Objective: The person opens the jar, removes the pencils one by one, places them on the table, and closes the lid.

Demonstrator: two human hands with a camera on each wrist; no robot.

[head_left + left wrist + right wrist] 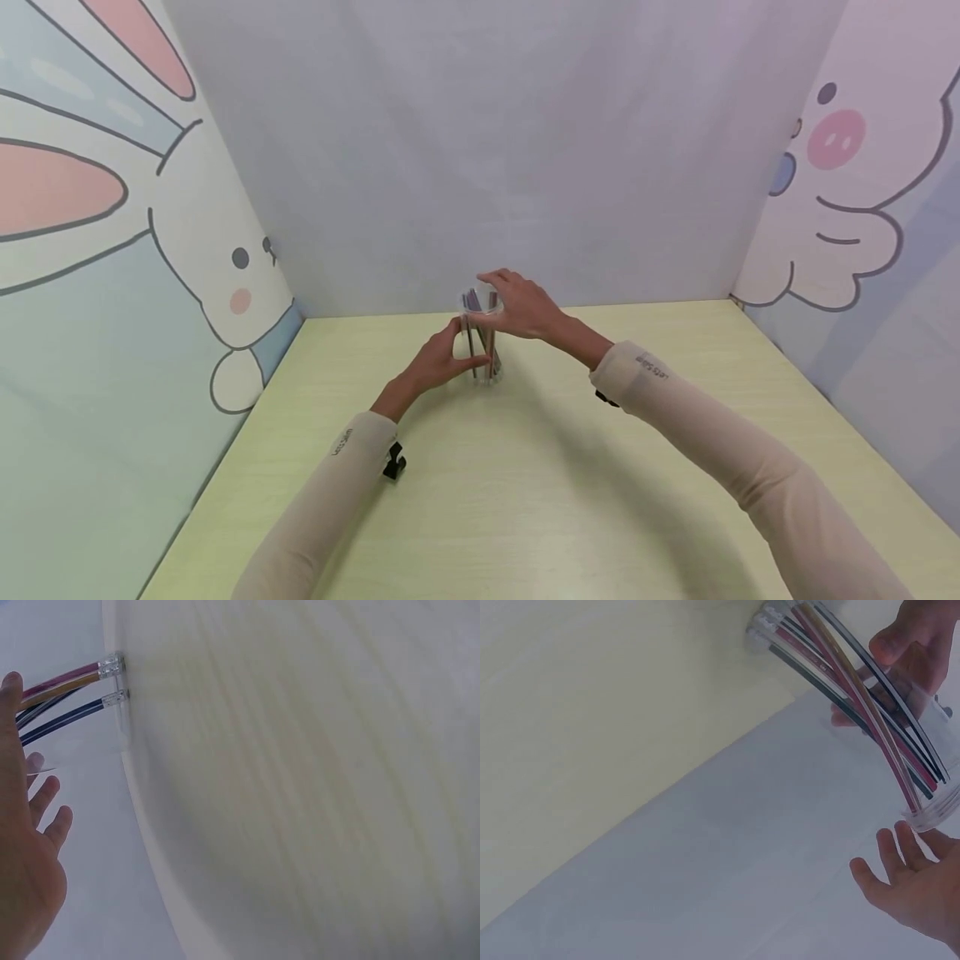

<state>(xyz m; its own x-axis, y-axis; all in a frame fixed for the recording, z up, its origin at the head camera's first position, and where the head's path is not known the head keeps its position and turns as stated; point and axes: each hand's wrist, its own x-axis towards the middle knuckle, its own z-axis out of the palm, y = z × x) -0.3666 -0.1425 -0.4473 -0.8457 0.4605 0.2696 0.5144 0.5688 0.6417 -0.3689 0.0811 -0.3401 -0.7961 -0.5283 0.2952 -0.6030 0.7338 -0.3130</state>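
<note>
One clear pen cup point(482, 342), mid-frame: left hand point(437, 361) gripping; right hand point(527, 306) at rim point(930, 823), hold unclear. Keep upright.

Cartoon-animal panels point(198, 242) and a grey backdrop point(495, 158) around a table point(480, 500) suggest a booth-like setting

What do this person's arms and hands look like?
Left hand and right hand are both gloveless. The left sleeve and right sleeve are long and cream, with small dark lettering near the cuffs. A small black piece shows by each.
</note>
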